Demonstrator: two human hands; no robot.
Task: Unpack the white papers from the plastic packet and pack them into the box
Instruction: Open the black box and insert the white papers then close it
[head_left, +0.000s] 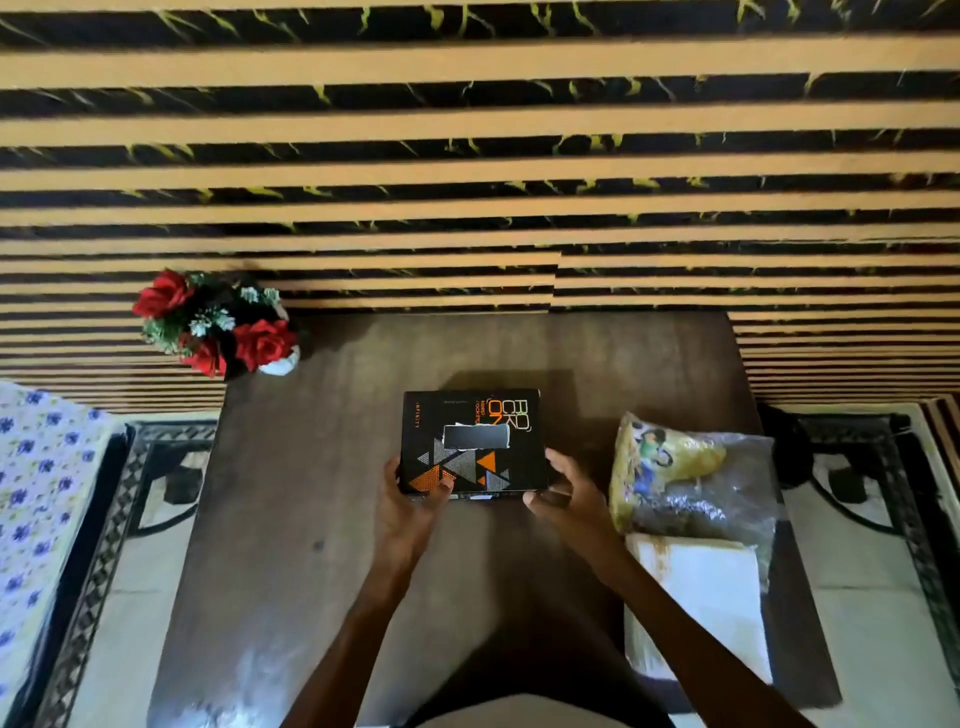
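Head view: a closed black box (474, 441) with orange triangles is held at its near corners by the left hand (410, 499) and right hand (563, 493), mid-table (311, 467). White papers (701, 597) are seen inside the plastic packet (727, 499), right of it.

Both bare forearms reach forward and converge. The left hand (410, 499) curls at the near left corner of what it holds, thumb on top, fingers underneath. The right hand (566, 493) cups the near right corner, its grip looser, thumb pointing inward below the edge.
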